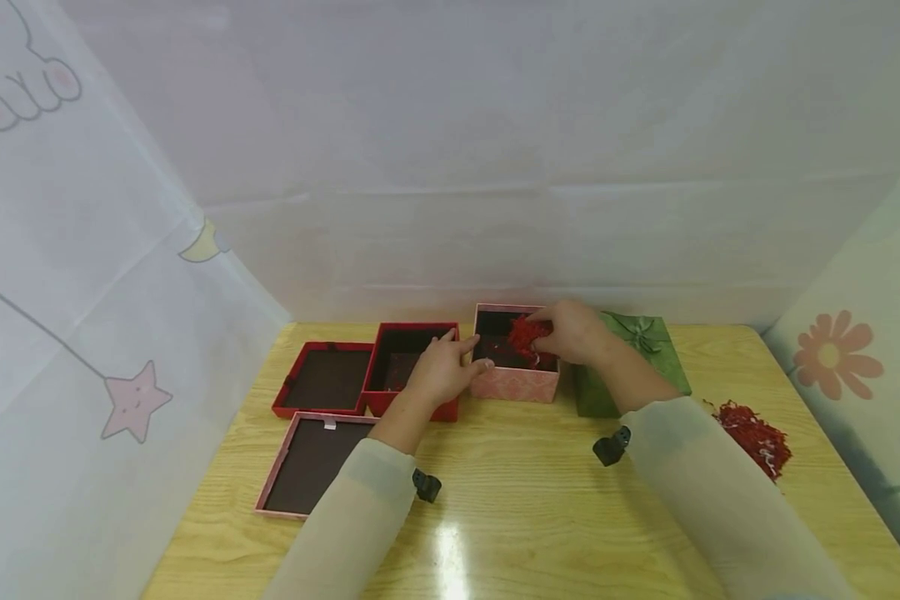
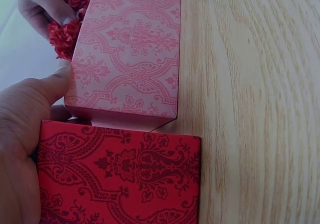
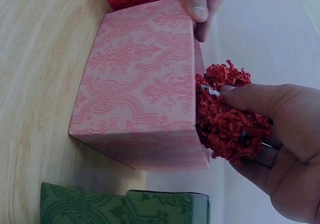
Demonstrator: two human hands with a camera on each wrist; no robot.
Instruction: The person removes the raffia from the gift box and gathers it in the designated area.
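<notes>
My right hand (image 1: 572, 332) pinches a wad of red shredded paper (image 3: 227, 116) between thumb and fingers, at the open top of a pink patterned box (image 1: 515, 385). Part of the wad reaches inside the rim. My left hand (image 1: 442, 372) grips the pink box at its near left corner, thumb on the front rim and fingers by the left side. Beneath that hand stands a red patterned box (image 2: 120, 174), uncovered, with a few red scraps inside. Some shreds also lie on the pink box's dark floor.
A green box (image 1: 663, 354) with a bow stands right of the pink one, partly behind my right forearm. A pile of red shredded paper (image 1: 753, 437) lies at the table's right. Upturned at left are a red lid (image 1: 326, 379) and a pink-edged lid (image 1: 311, 467).
</notes>
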